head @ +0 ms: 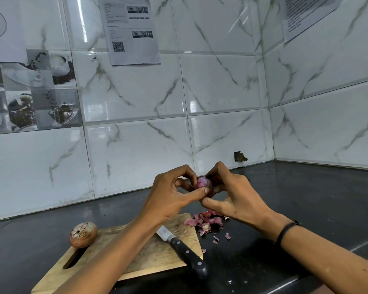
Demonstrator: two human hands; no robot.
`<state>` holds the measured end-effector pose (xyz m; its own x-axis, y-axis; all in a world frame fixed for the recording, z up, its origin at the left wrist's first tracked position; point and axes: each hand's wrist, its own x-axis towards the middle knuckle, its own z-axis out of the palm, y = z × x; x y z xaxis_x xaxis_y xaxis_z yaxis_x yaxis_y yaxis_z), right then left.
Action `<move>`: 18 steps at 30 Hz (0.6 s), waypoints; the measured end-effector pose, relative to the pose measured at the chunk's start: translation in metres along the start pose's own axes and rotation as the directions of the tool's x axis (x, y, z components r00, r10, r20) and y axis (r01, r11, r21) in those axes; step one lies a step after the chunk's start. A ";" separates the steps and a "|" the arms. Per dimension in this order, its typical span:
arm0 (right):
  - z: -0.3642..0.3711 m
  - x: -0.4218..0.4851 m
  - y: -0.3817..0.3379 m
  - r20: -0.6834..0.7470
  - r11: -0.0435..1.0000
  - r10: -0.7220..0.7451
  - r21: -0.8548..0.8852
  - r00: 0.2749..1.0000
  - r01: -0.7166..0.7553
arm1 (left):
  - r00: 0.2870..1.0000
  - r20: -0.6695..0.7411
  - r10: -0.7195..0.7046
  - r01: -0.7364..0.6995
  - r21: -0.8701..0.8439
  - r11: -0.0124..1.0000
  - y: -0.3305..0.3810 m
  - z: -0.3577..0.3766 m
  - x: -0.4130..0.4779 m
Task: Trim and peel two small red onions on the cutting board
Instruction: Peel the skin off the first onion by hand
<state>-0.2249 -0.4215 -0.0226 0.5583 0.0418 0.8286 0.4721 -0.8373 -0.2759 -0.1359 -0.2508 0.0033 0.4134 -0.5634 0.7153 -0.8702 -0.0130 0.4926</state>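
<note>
Both hands are up off the cutting board [149,257] and meet around one small red onion [202,183], held in the air above the middle of the table [306,209]. The left hand [170,194] pinches it, thumb laid across the front and fingertips curled over the top. The right hand [236,196] cups it from the other side with bent fingers, thumb tucked below. The onion shows glossy pale purple flesh on top, so this reads as the peeling step on the first bulb, and well along; whether any skin clings to the hidden underside, I cannot tell.

Down on the table, a heap of pink peels [204,222] lies just off the board's far right corner, with a few scraps scattered toward the front edge. The knife [185,251] rests on the board untouched, blade pointing away, black handle hanging over the board's right side. The second onion [83,234] sits on the board's left end beside the handle slot, dry papery skin on and root tuft showing: not yet trimmed, by the look of it.

So roughly half the job looks done. The next move calls for stripping any last shred, setting this bulb down, then taking up the knife and steadying the second, rounder onion so it cannot roll under the blade
</note>
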 end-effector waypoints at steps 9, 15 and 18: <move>-0.001 0.000 -0.001 -0.013 1.000 -0.015 0.022 1.000 0.015 | 0.999 0.030 -0.013 0.014 -0.043 0.999 0.005 -0.002 0.000; -0.001 0.000 -0.001 -0.021 0.999 0.011 0.040 1.000 -0.011 | 1.000 -0.010 0.021 -0.021 -0.011 1.000 0.001 0.000 0.001; -0.002 0.000 -0.002 -0.037 0.997 0.043 0.069 0.998 -0.040 | 0.999 -0.032 0.018 -0.018 0.018 1.000 -0.002 0.001 0.001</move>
<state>-0.2274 -0.4208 -0.0211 0.5526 -0.0142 0.8333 0.4953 -0.7986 -0.3420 -0.1337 -0.2523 0.0027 0.4059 -0.5366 0.7398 -0.8820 -0.0179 0.4709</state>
